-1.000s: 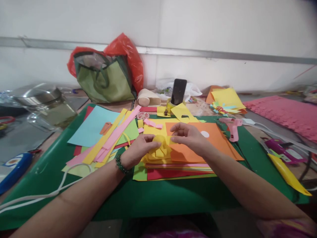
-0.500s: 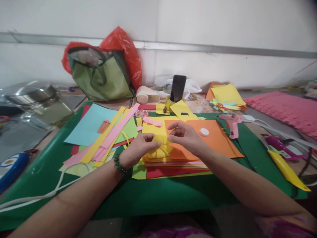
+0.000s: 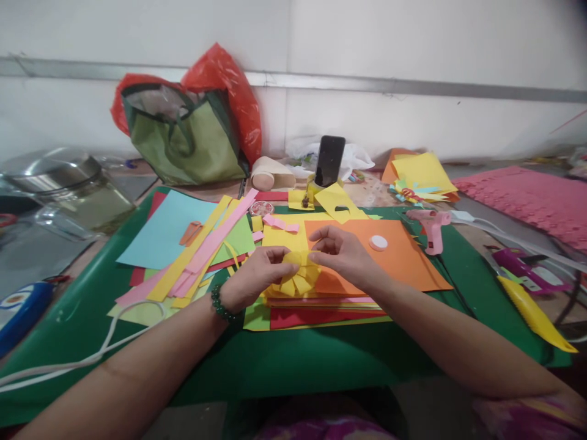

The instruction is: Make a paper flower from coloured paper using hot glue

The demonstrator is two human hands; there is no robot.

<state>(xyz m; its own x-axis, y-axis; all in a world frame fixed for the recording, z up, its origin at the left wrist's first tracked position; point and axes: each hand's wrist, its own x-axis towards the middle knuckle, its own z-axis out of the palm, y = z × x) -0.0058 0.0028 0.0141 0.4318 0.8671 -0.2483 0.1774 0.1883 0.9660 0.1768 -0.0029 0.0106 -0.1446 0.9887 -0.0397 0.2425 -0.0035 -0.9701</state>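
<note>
A yellow paper flower with several petal-like strips is held between both hands, above a stack of coloured paper. My left hand pinches its left side between thumb and fingers. On the other side, my right hand grips the upper right edge with thumb and fingertips. Under and beside them lie a yellow sheet and an orange sheet, with a small white round disc on the orange one. Small pink paper pieces rest just beyond the left fingers.
Paper strips and a light blue sheet lie left on the green mat. To the right are a pink glue gun and a yellow-handled cutter. A phone stands behind, near a green bag.
The yellow paper flower has been turned slightly in the fingers, and its petals show more spread out. Both hands keep their hold in nearly the same place.
</note>
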